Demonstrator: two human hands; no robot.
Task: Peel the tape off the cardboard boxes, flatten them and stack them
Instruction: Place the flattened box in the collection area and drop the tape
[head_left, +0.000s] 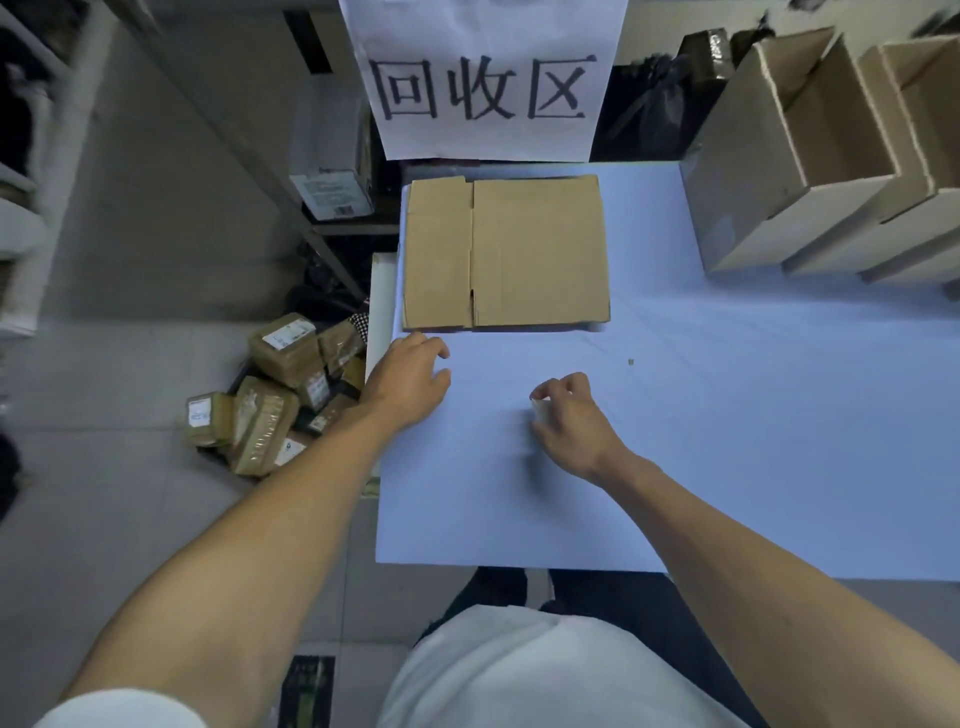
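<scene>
Flattened cardboard box (506, 253) on desk (727, 415): light, stiff, take by edges. Left hand (408, 379) loosely curled, empty; right hand (569, 415) fingers pinch tape scrap (538, 408).

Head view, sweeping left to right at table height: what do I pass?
Pile of taped brown parcels on the floor → left hand → flattened brown cardboard box → right hand pinching a scrap of clear tape → open upright cardboard boxes.
</scene>
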